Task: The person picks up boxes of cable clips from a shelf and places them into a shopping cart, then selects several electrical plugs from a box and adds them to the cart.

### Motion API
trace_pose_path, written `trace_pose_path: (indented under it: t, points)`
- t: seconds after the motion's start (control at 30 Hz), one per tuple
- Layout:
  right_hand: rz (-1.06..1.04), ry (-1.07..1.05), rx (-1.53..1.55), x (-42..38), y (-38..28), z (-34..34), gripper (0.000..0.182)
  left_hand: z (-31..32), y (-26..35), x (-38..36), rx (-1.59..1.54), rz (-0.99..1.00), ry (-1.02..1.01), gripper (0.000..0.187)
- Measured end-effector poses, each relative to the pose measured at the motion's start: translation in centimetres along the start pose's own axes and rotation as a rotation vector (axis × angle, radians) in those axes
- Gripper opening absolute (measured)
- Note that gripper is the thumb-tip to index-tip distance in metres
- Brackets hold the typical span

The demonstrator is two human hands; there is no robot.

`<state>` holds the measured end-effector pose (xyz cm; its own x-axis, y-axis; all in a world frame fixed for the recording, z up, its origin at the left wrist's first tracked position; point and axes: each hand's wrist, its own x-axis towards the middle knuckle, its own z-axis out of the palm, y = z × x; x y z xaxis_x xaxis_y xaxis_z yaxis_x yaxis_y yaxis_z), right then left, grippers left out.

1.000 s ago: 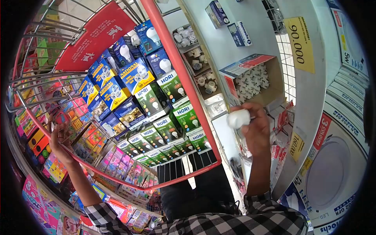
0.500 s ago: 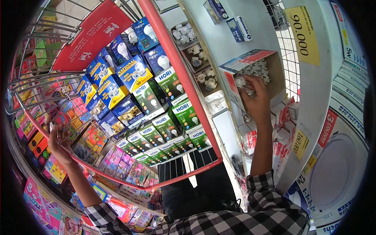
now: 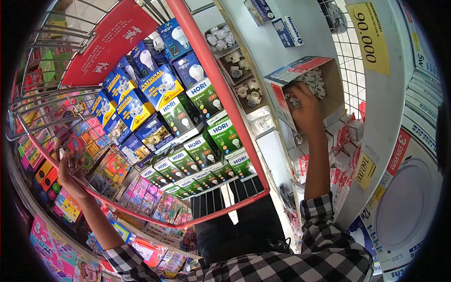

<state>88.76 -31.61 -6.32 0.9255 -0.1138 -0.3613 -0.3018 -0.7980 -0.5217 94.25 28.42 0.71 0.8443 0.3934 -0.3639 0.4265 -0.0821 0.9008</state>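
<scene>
My right hand [image 3: 304, 107] is inside an open cardboard box [image 3: 334, 99], fingers curled down among small white plastic pieces [image 3: 314, 82]. Its fingertips are hidden by the hand and the box wall, so I cannot tell what they grip. At the left side of the shopping cart [image 3: 256, 167], my left hand [image 3: 70, 173] rests against the red rim with bent fingers. A small white piece [image 3: 61, 152] shows between those fingers. In the cart between my hands are stacked green HORI bulb boxes [image 3: 192, 150], with yellow-and-blue National boxes [image 3: 162, 87] behind them.
Bins of white lamp holders [image 3: 249, 94] line the shelf right of the cart. Hannochs boxes [image 3: 287, 32] lie further back. Red-and-white packets [image 3: 343, 160] sit below the cardboard box. Boxed round lamps [image 3: 404, 202] stand at far right, colourful toy packs [image 3: 51, 244] at left.
My right hand has turned and reached slightly deeper into the cardboard box, its fingers now more curled. The left hand stays at the cart rim.
</scene>
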Motion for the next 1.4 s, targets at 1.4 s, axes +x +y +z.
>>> trace_pose_path:
  t: [1.4]
  points:
    - [0.219, -0.053, -0.028, -0.1, -1.8, -1.0, 0.025, 0.6, 0.3, -0.1, -0.004, -0.011, -0.007, 0.053]
